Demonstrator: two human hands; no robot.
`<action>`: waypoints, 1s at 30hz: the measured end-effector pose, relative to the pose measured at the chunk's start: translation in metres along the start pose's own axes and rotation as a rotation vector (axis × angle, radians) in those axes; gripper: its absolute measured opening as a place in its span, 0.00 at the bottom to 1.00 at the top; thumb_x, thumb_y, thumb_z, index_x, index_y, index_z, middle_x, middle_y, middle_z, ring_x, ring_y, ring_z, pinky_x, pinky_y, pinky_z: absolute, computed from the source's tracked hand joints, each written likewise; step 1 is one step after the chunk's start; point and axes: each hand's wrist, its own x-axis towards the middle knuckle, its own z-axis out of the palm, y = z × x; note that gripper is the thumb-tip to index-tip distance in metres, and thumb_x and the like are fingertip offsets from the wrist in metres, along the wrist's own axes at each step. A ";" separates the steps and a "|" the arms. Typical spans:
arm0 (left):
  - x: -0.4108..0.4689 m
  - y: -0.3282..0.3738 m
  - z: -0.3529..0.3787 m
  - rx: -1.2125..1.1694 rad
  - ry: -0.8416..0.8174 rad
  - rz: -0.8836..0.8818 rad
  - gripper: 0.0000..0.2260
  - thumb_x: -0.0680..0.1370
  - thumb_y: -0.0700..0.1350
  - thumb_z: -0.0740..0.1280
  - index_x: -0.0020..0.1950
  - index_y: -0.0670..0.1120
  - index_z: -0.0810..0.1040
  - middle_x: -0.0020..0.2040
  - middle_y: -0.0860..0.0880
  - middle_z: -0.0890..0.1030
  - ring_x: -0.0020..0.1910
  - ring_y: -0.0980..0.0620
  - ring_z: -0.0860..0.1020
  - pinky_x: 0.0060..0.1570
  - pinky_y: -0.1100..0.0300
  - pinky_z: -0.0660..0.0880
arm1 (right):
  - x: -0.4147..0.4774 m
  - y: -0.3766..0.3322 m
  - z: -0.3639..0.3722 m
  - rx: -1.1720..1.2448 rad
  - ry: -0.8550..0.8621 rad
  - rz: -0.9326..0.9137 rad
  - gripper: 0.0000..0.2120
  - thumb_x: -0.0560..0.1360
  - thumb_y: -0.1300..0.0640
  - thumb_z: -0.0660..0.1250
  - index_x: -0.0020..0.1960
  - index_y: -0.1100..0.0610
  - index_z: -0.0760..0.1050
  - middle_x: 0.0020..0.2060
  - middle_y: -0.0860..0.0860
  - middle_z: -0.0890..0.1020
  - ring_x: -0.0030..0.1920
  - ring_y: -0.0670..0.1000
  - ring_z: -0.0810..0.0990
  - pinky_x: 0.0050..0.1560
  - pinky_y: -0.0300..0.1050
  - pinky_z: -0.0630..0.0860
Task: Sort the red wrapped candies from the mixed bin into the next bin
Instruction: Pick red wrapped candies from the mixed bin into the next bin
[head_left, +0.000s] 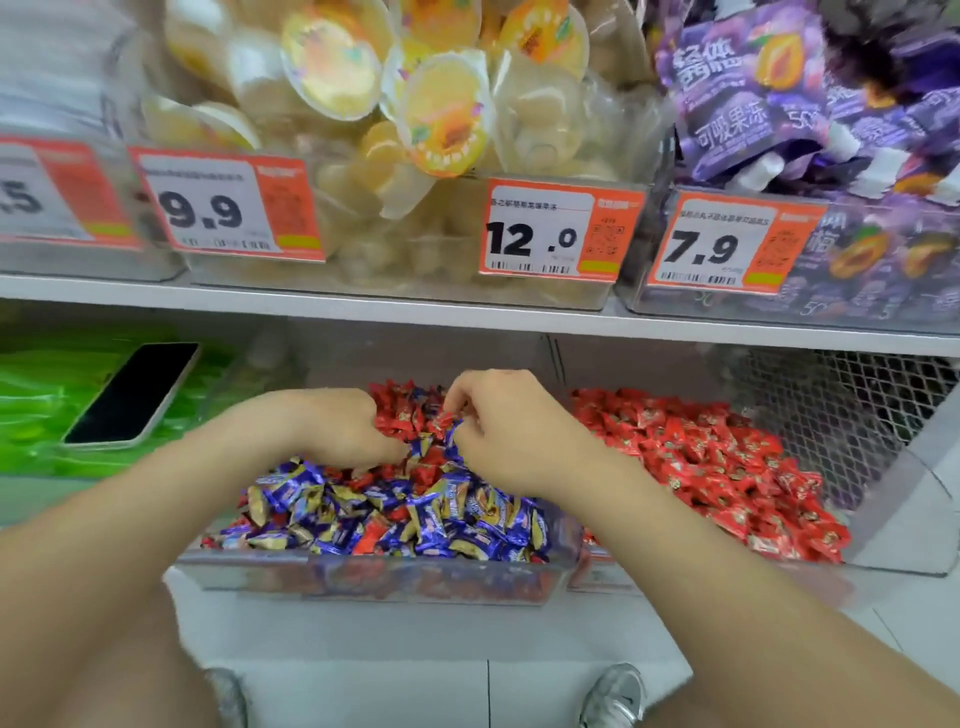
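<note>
The clear mixed bin (374, 574) on the lower shelf holds blue-and-gold wrapped candies (457, 514) at the front and red wrapped candies (410, 410) at the back. To its right, the neighbouring bin (883, 561) is filled with red candies (727, 467). My left hand (337, 426) is palm down in the mixed pile, fingers curled into the candies. My right hand (509, 426) pinches a red candy (445, 418) at the fingertips above the same pile. What the left hand holds is hidden.
A black phone (132, 395) lies on green packets (41, 395) in the bin at left. The upper shelf (467, 306) overhangs with bins of jelly cups and purple pouches and price tags (556, 228). A wire mesh panel (857, 405) stands at right.
</note>
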 end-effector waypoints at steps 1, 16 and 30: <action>0.006 -0.012 -0.001 0.023 -0.017 -0.038 0.21 0.80 0.63 0.66 0.47 0.45 0.80 0.47 0.46 0.82 0.45 0.43 0.79 0.51 0.54 0.77 | 0.017 -0.001 0.007 -0.045 -0.038 0.035 0.10 0.78 0.59 0.62 0.56 0.58 0.78 0.47 0.54 0.81 0.52 0.58 0.79 0.54 0.52 0.79; 0.084 -0.035 0.015 -0.777 0.013 -0.142 0.26 0.89 0.57 0.46 0.84 0.47 0.61 0.82 0.46 0.64 0.78 0.45 0.68 0.72 0.53 0.66 | 0.135 0.007 0.066 0.172 -0.251 0.419 0.29 0.87 0.39 0.46 0.80 0.53 0.68 0.80 0.56 0.68 0.76 0.60 0.70 0.76 0.55 0.66; 0.102 -0.037 0.022 -1.098 0.342 0.021 0.21 0.85 0.58 0.53 0.69 0.51 0.77 0.66 0.45 0.82 0.62 0.46 0.80 0.68 0.47 0.75 | 0.148 0.001 0.083 1.036 -0.122 0.467 0.26 0.69 0.35 0.69 0.56 0.52 0.85 0.51 0.50 0.89 0.54 0.54 0.87 0.65 0.53 0.80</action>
